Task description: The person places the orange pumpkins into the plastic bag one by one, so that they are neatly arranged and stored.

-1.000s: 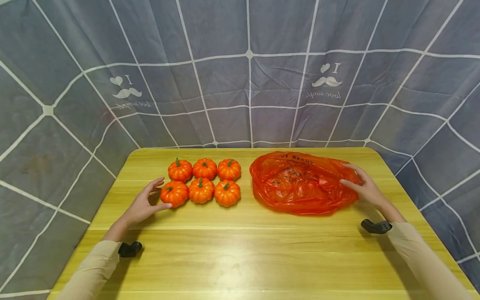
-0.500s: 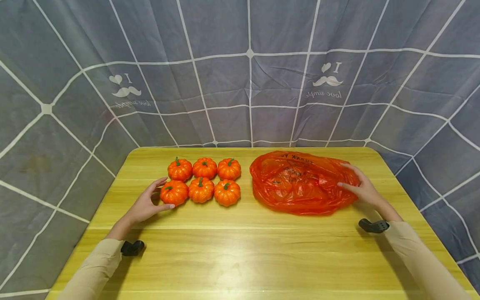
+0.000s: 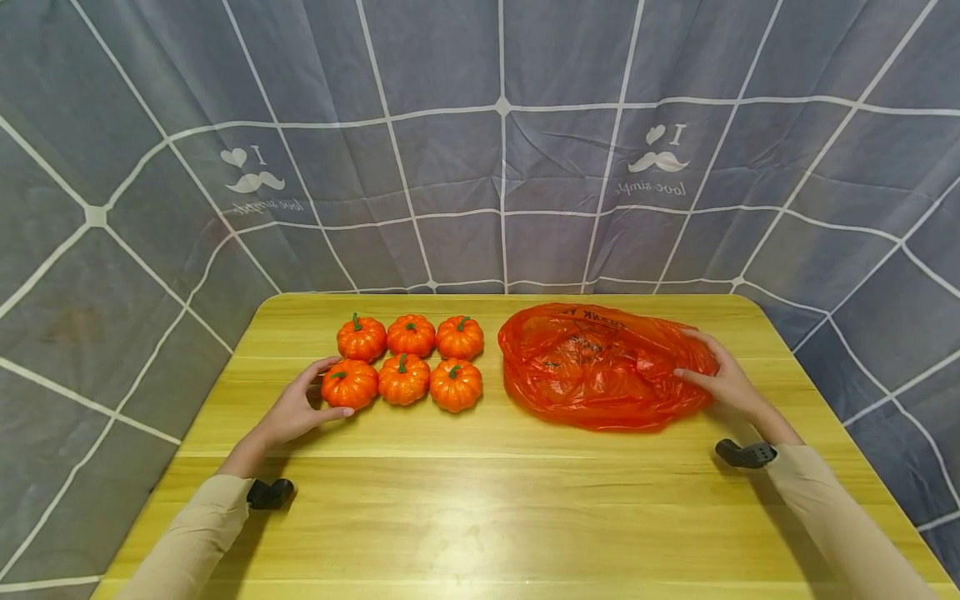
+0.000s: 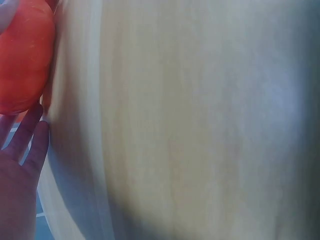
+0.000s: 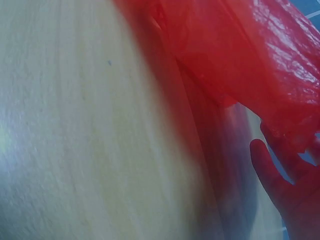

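Observation:
Two rows of three small orange pumpkins with green stems stand at the left of the table. My left hand [image 3: 292, 410] spreads its thumb and fingers around the near-left pumpkin [image 3: 349, 385], which is also in the left wrist view [image 4: 22, 60]. The fingers reach its edges; a firm grip is not visible. My right hand [image 3: 731, 385] lies against the right end of a crumpled red plastic bag [image 3: 592, 367]. Its thumb and fingers rest on the bag, spread apart. The right wrist view shows the fingers [image 5: 272, 172] just under the bag's edge; what the bag holds is unclear.
The wooden table [image 3: 465, 500] has its far edge against a grey curtain [image 3: 450, 167] with white lines, which also hangs at both sides. The near-right pumpkin [image 3: 456, 385] stands close to the bag's left end. Each wrist wears a black device.
My left hand has edged right, closer around the near-left pumpkin. My right hand has shifted slightly left against the bag, whose right end gives a little. The pumpkins stay in place.

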